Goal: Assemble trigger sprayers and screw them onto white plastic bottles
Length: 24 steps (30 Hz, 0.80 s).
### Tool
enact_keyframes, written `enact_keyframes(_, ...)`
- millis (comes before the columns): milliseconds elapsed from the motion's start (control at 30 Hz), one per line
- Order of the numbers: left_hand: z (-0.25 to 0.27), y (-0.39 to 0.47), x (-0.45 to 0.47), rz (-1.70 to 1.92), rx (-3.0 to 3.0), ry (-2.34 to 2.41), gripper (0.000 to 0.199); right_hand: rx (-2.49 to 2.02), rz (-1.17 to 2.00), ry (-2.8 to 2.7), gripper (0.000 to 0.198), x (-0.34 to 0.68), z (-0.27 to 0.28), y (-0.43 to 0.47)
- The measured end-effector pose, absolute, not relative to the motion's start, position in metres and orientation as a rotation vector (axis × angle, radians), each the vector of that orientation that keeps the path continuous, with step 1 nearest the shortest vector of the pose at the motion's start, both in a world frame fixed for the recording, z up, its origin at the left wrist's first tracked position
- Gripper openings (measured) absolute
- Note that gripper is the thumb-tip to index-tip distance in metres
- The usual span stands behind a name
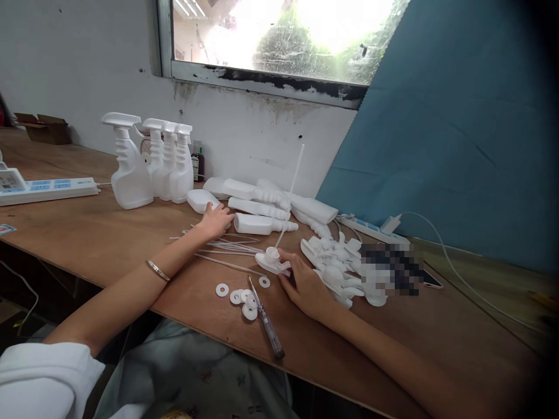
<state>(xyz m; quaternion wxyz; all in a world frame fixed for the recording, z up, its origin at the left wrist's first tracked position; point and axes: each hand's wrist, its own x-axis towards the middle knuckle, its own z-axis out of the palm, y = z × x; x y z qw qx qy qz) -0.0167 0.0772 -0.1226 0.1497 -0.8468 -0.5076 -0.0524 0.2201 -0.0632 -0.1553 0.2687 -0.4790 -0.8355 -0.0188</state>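
Note:
My right hand point(305, 285) pinches a white trigger spray head point(271, 261) just above the table. From the head's round collar a thin, clear dip tube point(296, 177) rises at a slight tilt. My left hand point(216, 222) is closed around the narrow part of a white plastic bottle point(201, 200) that lies on its side; the fingers hide much of its neck. Several more white bottles point(257, 224) lie behind and beside that hand. Loose thin tubes point(231, 247) are spread between my hands. White ring washers point(250, 312) and a screwdriver point(268, 326) lie in front.
Several upright spray bottles point(131, 174) with heads on stand at the left, near a small dark bottle point(198, 163). A pile of white spray heads point(336, 265) sits right of my right hand. Power strips point(56, 189) and cables lie on both sides. A wall and window are behind.

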Motion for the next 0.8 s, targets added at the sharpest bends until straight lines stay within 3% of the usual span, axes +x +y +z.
enact_keyframes(367,-0.1207,0.0742,-0.0154,-0.191,-2.406,-1.539,0.025,-1.280,-0.068,-2.248,0.041,0.2199,-0.1541,-0.0647)
enact_keyframes(800,-0.1224,0.0752,-0.0152,-0.369,-2.431,-1.707,0.033,-1.268,-0.060,-2.246,0.040,0.2194,-0.1542,-0.0636)
